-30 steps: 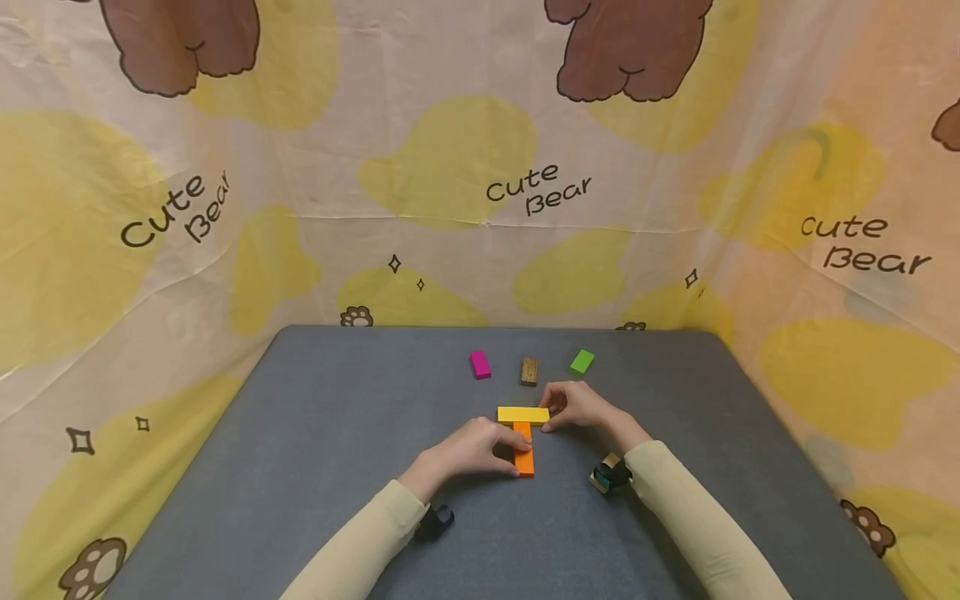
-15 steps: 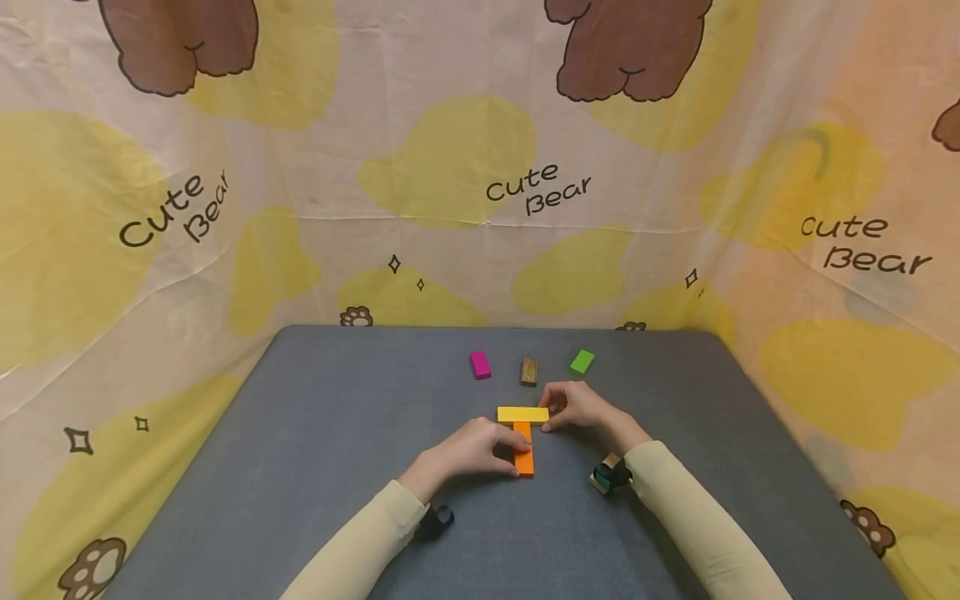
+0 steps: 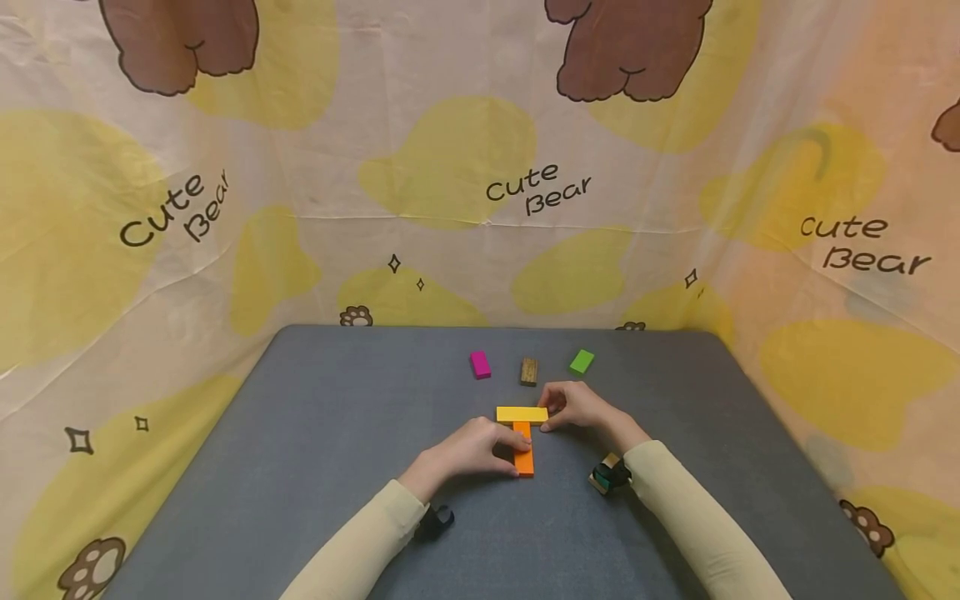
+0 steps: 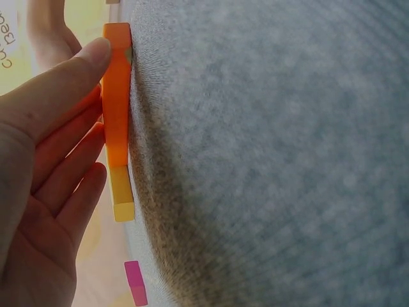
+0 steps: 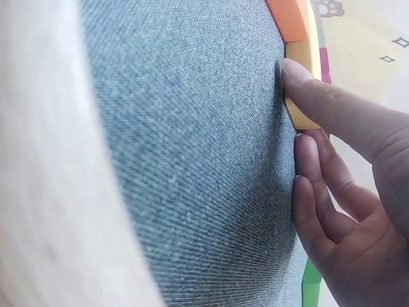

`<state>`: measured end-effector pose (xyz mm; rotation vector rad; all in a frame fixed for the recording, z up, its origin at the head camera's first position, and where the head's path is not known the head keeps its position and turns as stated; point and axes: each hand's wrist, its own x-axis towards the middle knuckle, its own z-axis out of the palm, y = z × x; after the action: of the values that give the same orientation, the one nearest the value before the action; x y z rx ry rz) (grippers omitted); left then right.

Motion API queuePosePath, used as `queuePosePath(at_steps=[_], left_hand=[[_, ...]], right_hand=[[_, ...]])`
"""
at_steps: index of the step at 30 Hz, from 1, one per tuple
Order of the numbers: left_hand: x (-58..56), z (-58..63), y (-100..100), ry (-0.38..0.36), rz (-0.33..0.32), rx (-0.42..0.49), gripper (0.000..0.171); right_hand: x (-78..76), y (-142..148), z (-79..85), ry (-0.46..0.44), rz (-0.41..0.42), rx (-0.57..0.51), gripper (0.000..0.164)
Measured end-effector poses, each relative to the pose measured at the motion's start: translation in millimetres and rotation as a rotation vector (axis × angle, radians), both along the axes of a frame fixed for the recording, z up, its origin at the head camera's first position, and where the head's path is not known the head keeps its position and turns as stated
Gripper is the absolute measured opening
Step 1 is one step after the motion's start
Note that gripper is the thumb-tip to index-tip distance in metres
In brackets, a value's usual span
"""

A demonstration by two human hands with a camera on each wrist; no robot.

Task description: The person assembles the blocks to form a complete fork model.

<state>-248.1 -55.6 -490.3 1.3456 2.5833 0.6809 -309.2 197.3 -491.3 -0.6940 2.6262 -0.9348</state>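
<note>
An orange block point(image 3: 524, 462) lies flat, pointing away from me, and a yellow block point(image 3: 522, 414) lies crosswise at its far end, so the two form a T. My left hand point(image 3: 471, 447) grips the orange block from the left, thumb at its near end and fingers over its upper part. In the left wrist view the thumb presses near one end of the orange block point(image 4: 116, 96). My right hand point(image 3: 581, 407) pinches the right end of the yellow block. In the right wrist view the thumb lies along the yellow block's point(image 5: 305, 112) near side, with fingertips at its end.
Behind the T lie a magenta block point(image 3: 480, 364), a brown wood-grain block point(image 3: 529, 372) and a green block point(image 3: 582, 362), spaced apart on the grey table point(image 3: 360, 400). A patterned curtain point(image 3: 450, 167) hangs around the table's back and sides.
The yellow block has shifted very slightly to the left, with my right hand still at its end. My left hand and the orange block have stayed in place.
</note>
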Motion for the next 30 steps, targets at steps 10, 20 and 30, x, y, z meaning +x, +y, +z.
queuePosePath(at_steps=[10,20,30], left_hand=[[0.3,2.1,2,-0.023,0.003,-0.009,0.042],[1.5,2.5,2,-0.043,0.020,-0.014,0.042],[0.8,0.5,1,-0.053,0.042,-0.022,0.042]], right_hand=[[0.8,2,3.0,0.000,-0.013,0.018,0.029],[8.7,18,8.5,-0.021,-0.072,0.010,0.042],[47.1,50,14.9,0.057,-0.147,-0.022,0.050]])
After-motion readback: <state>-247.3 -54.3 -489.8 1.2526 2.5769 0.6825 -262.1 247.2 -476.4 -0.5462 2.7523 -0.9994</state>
